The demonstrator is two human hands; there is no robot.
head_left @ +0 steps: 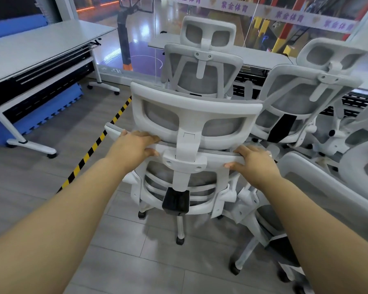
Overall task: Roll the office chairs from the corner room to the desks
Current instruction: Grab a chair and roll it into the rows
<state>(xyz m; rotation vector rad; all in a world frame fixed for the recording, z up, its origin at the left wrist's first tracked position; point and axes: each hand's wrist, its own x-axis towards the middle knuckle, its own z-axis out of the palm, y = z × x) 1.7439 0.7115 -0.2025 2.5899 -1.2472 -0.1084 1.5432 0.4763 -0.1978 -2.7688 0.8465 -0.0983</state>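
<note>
Over on the far left I see a white rolling surface (pixel 40 45) with blue foam mats (pixel 49 107) stacked beneath it, and a black-and-yellow floor strip (pixel 94 145) running diagonally across the grey floor (pixel 123 262). My left hand (pixel 134 145) has its grip curled over the top edge of the nearest chair (pixel 187 166)'s backrest, just below the headrest (pixel 193 115) — fingers over the front, thumb at the back. That chair stands centre frame on its castors, its back toward me. My right hand (pixel 253 162) holds the same edge on the other side of the headrest post, fingers wrapped over it. Beyond stands a second chair (pixel 202 60) near a surface by the glass wall (pixel 263 56); to the right more chairs (pixel 306 92) crowd close together — one touching my right forearm
</note>
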